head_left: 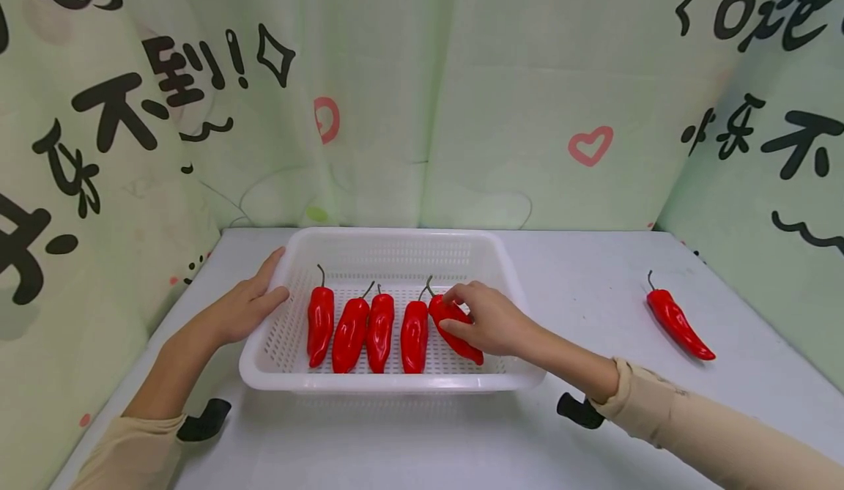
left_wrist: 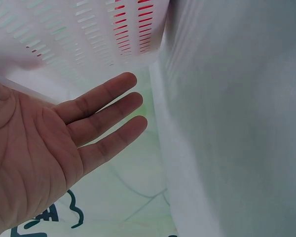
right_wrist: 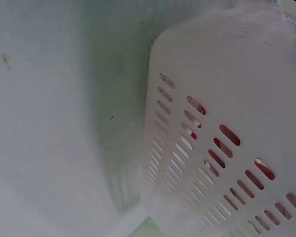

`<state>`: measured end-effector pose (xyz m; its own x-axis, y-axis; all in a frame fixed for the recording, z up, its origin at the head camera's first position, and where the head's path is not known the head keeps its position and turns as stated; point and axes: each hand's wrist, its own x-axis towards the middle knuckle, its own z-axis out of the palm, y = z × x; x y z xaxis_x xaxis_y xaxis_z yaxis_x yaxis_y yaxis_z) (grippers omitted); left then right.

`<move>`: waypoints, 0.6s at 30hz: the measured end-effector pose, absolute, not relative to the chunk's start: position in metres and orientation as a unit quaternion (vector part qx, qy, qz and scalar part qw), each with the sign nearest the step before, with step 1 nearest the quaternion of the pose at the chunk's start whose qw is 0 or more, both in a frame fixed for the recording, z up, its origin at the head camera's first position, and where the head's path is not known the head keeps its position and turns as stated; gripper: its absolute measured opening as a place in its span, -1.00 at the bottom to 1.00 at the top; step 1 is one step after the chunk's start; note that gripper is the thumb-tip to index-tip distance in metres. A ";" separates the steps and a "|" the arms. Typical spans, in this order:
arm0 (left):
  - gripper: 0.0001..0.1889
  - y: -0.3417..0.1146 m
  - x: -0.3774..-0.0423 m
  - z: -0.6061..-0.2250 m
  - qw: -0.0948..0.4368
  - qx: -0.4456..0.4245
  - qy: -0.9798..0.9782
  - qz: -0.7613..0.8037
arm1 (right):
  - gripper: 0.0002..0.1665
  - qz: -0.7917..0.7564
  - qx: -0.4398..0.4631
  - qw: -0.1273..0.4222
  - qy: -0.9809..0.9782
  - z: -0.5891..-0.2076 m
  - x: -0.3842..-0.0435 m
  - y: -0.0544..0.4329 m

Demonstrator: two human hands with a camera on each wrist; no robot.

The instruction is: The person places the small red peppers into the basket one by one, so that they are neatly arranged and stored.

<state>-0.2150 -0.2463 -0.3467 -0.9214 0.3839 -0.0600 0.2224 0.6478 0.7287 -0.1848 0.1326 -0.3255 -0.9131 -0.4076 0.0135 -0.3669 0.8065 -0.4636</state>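
Observation:
A white perforated plastic basket (head_left: pixel 395 382) sits on the table with several red chili peppers lying in a row inside, stems pointing away. My left hand (head_left: pixel 240 310) rests at its left rim, fingers and thumb extended. In the left wrist view, straight fingers (left_wrist: pixel 108 145) of that hand show beside the slotted basket wall (left_wrist: pixel 64 29). At the right end of the row, my right hand (head_left: pixel 491 321) pinches a red chili pepper (head_left: pixel 461 347) between thumb and fingers. The right wrist view shows only the basket's outer side (right_wrist: pixel 227 74), with red behind its slots; the hand is hidden there.
Another red chili pepper (head_left: pixel 679 325) lies alone on the white tabletop (head_left: pixel 593 292), right of the basket. Pale green curtains (head_left: pixel 514 94) with black lettering stand along the back and both sides. Black straps (head_left: pixel 206 420) show at both wrists.

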 end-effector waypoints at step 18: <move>-0.19 -0.246 -0.214 -0.345 0.103 0.174 0.898 0.391 | -0.48 -0.236 -0.209 0.098 0.944 -0.328 -0.186 0.128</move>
